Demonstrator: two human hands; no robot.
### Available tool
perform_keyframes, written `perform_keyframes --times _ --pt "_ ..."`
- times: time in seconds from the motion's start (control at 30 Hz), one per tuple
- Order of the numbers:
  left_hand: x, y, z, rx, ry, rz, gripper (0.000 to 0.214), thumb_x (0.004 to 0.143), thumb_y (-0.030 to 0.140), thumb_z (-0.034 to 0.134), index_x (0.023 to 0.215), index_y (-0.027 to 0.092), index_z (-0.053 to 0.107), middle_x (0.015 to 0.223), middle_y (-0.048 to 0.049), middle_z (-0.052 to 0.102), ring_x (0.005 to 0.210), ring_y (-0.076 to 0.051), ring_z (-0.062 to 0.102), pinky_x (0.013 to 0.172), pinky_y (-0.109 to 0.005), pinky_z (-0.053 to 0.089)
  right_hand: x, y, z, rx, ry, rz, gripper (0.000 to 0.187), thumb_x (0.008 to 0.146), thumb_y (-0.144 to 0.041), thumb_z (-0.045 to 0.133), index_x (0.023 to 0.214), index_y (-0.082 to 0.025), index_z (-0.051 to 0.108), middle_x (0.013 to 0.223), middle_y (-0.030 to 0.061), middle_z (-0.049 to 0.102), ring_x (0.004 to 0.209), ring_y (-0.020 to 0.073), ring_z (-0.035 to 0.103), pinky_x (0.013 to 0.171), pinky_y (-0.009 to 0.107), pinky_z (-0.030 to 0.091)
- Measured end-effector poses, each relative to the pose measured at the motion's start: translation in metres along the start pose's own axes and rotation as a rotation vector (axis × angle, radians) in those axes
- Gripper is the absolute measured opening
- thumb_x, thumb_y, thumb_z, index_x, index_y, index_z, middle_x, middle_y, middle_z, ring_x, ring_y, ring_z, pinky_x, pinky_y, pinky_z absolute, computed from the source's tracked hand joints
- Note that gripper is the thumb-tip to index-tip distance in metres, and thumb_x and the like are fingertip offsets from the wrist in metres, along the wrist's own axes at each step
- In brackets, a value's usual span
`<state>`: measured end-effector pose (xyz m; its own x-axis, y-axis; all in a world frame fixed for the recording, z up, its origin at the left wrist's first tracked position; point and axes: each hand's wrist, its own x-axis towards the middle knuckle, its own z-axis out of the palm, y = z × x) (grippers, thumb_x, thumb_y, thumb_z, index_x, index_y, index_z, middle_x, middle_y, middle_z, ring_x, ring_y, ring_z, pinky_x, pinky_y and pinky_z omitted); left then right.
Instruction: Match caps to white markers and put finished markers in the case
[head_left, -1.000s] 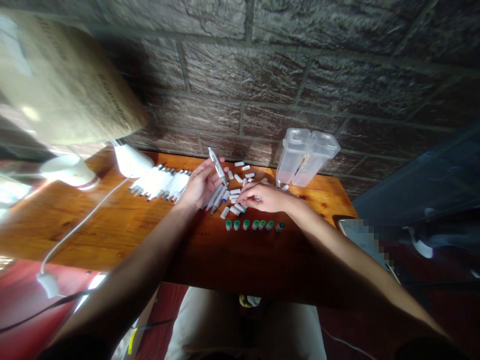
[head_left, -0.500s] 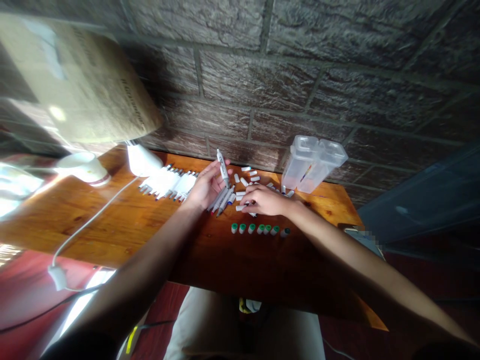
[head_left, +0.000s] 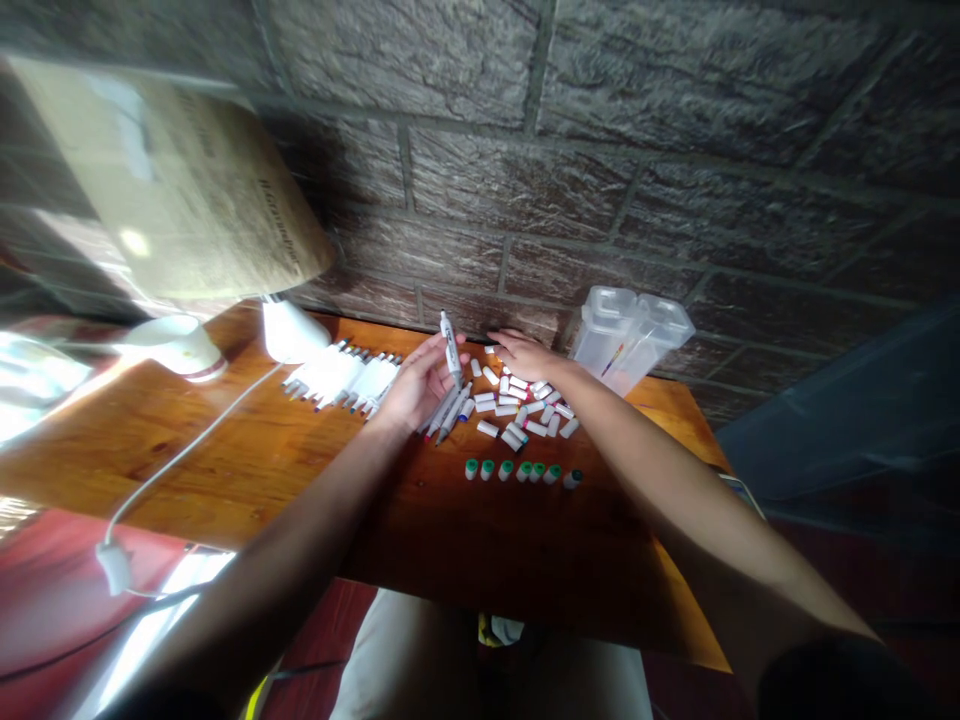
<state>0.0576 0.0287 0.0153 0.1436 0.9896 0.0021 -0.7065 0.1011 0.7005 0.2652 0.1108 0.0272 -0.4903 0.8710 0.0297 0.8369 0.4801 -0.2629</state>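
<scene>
My left hand is closed around a grey-and-white marker, held upright with its end pointing up. Beneath that hand, several grey uncapped markers lie together on the wooden table. My right hand reaches to the back, by the wall, fingers stretched over a white marker cap; whether they touch it I cannot tell. Several loose white caps are scattered in front of and below this hand. Nearer to me, a row of green-topped caps stands upright.
To the left lies a row of white markers beside a lamp base and a white cup. A white cord crosses the table. Clear plastic cases stand at the right back, against the stone wall.
My right hand has moved back from the middle of the cap pile to a cap near the wall, uncovering the pile. My left hand still holds the marker.
</scene>
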Motion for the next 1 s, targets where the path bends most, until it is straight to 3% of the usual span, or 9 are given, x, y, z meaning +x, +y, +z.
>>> perform_keyframes --times 0.17,0.43,0.7,0.83,1.0 --pt "0.001 0.000 -0.002 -0.008 -0.018 -0.004 0.017 0.088 0.014 0.064 0.105 0.015 0.067 0.112 -0.0067 0.075 0.074 -0.011 0.072 0.062 -0.019 0.059 0.014 0.000 0.011 -0.031 -0.071 -0.058 0.048 0.104 -0.035 0.031 0.140 -0.019 0.059 0.149 0.0110 0.055 0.140 0.0246 0.049 0.119 0.036 0.033" --pt "0.002 -0.001 -0.003 -0.026 -0.017 -0.009 0.019 0.085 0.014 0.068 0.105 0.016 0.066 0.118 -0.0061 0.074 0.078 -0.012 0.073 0.065 -0.021 0.060 -0.030 -0.011 0.003 -0.071 -0.127 -0.201 0.042 0.105 -0.032 0.032 0.107 -0.018 0.071 0.116 0.0102 0.073 0.114 0.0218 0.063 0.104 0.034 0.044" --pt "0.001 0.000 0.000 -0.015 0.002 -0.010 0.023 0.082 0.015 0.072 0.104 0.017 0.065 0.117 -0.0054 0.074 0.077 -0.010 0.074 0.066 -0.019 0.059 -0.072 -0.012 -0.008 -0.058 -0.094 -0.195 0.037 0.101 -0.028 0.044 0.130 -0.019 0.065 0.128 0.0099 0.071 0.116 0.0239 0.066 0.103 0.036 0.046" --pt "0.002 -0.001 -0.002 -0.015 -0.008 -0.016 0.021 0.083 0.016 0.072 0.103 0.017 0.065 0.117 -0.0056 0.074 0.078 -0.010 0.074 0.066 -0.019 0.059 -0.060 -0.015 -0.011 0.003 -0.041 -0.143 0.034 0.098 -0.029 0.051 0.126 -0.021 0.068 0.129 0.0085 0.071 0.117 0.0237 0.066 0.102 0.034 0.046" --pt "0.003 -0.001 -0.003 -0.028 -0.015 -0.016 0.019 0.085 0.014 0.069 0.103 0.016 0.065 0.111 -0.0060 0.076 0.076 -0.011 0.074 0.067 -0.019 0.059 -0.012 -0.025 0.001 0.044 0.004 -0.057 0.032 0.098 -0.030 0.051 0.121 -0.018 0.070 0.117 0.0095 0.075 0.104 0.0215 0.070 0.094 0.030 0.049"
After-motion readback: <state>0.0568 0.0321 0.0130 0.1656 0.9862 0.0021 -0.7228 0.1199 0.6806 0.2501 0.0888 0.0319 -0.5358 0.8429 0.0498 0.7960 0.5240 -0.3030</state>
